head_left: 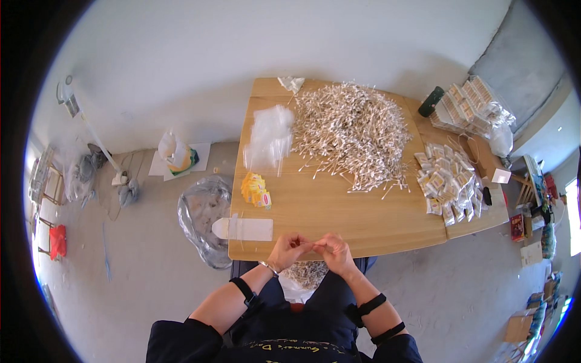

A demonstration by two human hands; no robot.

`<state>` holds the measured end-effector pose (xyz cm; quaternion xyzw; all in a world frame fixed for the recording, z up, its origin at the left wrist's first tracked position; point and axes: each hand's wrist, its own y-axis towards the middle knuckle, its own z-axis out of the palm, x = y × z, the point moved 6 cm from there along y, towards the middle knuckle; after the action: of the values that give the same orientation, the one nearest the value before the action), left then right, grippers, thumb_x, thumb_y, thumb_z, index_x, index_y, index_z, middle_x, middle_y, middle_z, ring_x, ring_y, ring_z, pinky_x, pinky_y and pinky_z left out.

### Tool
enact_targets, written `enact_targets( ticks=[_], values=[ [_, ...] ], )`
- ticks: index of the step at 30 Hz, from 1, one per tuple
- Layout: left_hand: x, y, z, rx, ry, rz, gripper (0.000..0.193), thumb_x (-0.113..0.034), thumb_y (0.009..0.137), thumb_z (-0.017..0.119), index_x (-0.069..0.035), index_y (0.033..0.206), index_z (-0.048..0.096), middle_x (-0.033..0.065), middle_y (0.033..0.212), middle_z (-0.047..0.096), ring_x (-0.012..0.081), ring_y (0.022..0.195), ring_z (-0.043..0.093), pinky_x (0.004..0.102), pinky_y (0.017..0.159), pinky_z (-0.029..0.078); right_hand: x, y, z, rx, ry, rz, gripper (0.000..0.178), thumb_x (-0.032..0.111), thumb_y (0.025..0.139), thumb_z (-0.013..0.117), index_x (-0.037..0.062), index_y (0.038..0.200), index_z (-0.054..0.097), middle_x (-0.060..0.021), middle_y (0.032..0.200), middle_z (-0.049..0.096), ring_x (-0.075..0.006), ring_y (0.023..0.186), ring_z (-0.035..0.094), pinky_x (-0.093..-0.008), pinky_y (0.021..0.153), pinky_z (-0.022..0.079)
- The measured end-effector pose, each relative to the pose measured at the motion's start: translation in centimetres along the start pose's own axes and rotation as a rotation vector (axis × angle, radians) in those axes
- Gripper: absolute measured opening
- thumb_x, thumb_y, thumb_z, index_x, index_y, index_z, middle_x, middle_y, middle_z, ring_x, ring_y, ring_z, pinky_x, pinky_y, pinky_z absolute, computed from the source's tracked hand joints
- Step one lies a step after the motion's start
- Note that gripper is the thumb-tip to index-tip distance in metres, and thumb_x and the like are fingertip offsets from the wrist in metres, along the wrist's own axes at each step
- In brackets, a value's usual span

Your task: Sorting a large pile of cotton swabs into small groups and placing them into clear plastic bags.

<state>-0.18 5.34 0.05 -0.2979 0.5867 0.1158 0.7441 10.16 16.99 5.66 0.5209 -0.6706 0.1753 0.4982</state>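
My left hand (288, 250) and my right hand (334, 251) meet at the table's near edge, fingertips closed in a pinch. A thin, pale thing seems to run between them, too small to name. Beyond them a large heap of cotton swabs (357, 133) covers the middle of the wooden table (345, 227). Left of the heap lie clear plastic bags (269, 136). Small yellow cards (255, 189) are fanned out nearer to me. A white card strip (254, 230) lies left of my left hand. More loose swabs (307, 273) sit in a white bag between my legs.
Small filled packs of swabs (448, 181) pile up at the table's right. Behind them are a dark bottle (431, 101), stacked wrapped packs (475, 109) and a cardboard box (484, 158). A large clear plastic bag (206, 221) stands on the floor left of the table.
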Motion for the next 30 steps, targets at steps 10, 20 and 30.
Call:
enact_targets(
  ticks=[10,20,30],
  values=[
    [-6.1,-4.1,1.4,-0.173,0.964,1.0,0.02,-0.003,0.072,0.069,-0.012,0.09,0.068,0.0006,0.097,0.065,0.021,0.088,0.06,0.0345,0.073,0.049,4.5,-1.1,-0.6,-0.135,-0.639,-0.493,0.025,0.011,0.07,0.064,0.0118,0.094,0.069,-0.0021,0.093,0.059,-0.0203,0.087,0.059,-0.034,0.073,0.05],
    [-7.1,-5.3,1.5,-0.218,1.076,0.972,0.035,-0.004,0.073,0.065,-0.012,0.106,0.064,0.0021,0.106,0.064,0.0226,0.095,0.059,0.0374,0.08,0.047,3.9,-1.0,-0.4,-0.116,-0.673,-0.488,0.019,0.007,0.071,0.065,0.0073,0.089,0.069,-0.0028,0.084,0.057,-0.0209,0.081,0.058,-0.0336,0.069,0.049],
    [-8.1,-6.1,-0.2,-0.213,0.771,0.679,0.049,-0.002,0.075,0.068,-0.007,0.121,0.054,0.0144,0.109,0.061,0.0342,0.103,0.057,0.0408,0.088,0.048,-3.1,-1.2,-2.5,-0.044,0.842,0.731,0.014,0.011,0.091,0.058,0.0008,0.087,0.066,-0.0035,0.077,0.064,-0.0129,0.068,0.061,-0.0265,0.061,0.05]
  ],
)
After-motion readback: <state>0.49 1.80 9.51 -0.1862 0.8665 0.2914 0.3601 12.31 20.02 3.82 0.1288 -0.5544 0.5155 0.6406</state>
